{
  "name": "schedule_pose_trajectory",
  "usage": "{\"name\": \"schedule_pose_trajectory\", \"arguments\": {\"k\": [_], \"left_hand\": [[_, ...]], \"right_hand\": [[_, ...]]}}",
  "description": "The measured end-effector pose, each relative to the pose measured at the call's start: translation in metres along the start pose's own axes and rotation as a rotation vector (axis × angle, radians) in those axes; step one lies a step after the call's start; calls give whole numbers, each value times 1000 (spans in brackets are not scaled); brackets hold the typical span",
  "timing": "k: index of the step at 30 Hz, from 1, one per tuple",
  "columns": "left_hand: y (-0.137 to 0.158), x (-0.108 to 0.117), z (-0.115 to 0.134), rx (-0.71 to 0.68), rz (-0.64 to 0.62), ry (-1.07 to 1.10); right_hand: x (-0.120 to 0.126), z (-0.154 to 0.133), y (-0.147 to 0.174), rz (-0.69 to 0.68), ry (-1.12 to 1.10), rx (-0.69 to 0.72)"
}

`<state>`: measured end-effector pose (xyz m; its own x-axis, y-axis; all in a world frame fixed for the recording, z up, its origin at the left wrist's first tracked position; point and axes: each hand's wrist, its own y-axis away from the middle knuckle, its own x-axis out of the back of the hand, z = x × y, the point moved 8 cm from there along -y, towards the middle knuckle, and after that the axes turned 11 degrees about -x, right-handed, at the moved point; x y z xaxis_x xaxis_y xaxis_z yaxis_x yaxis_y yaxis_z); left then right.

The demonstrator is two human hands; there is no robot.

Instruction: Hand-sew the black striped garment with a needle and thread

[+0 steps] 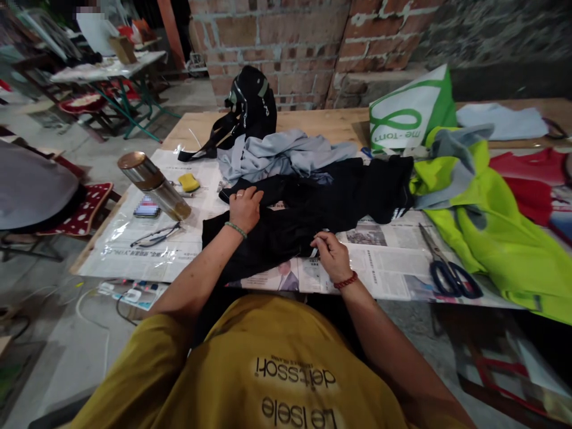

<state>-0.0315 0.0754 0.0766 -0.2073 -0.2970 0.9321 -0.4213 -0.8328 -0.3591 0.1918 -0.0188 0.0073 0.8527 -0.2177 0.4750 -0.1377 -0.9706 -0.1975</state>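
A pair of black trousers [263, 238] with white stripes by the leg ends lies spread over newspaper on the table. My left hand [245, 208] has its fingers bent down onto the upper part of the cloth, gripping it. At the end of the nearer leg, my right hand [333, 256] pinches the hem by a white stripe; its thumb and finger are closed. Behind the trousers is a crumpled grey-blue garment [286, 155]. Dark-handled scissors [451, 274] rest to the right of my right hand.
On the left stand a metal flask [156, 187], a yellow sponge [188, 182], a phone [146, 207] and pliers [156, 236]. A black bag [252, 101] and a green-white bag [406, 119] stand behind. A neon-yellow garment [504, 226] hangs over the front edge. Someone sits at left.
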Motion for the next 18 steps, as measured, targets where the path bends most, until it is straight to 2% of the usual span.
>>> {"name": "schedule_pose_trajectory", "arguments": {"k": [2, 4, 6, 9, 11, 13, 18], "left_hand": [[14, 10, 22, -60, 111, 116], [37, 14, 52, -166, 166, 294], [63, 11, 80, -249, 142, 408], [94, -6, 106, -300, 32, 360], [105, -19, 108, -267, -23, 287], [108, -27, 102, -230, -23, 280], [103, -32, 83, -192, 16, 562]], "right_hand": [[2, 2, 0, 7, -47, -21], [2, 4, 0, 6, -72, -31], [2, 6, -1, 4, -89, -42], [3, 7, -1, 23, -130, -57], [7, 5, 0, 59, -185, -56], [15, 1, 2, 108, -252, -52], [53, -21, 12, 239, -351, -18]]}}
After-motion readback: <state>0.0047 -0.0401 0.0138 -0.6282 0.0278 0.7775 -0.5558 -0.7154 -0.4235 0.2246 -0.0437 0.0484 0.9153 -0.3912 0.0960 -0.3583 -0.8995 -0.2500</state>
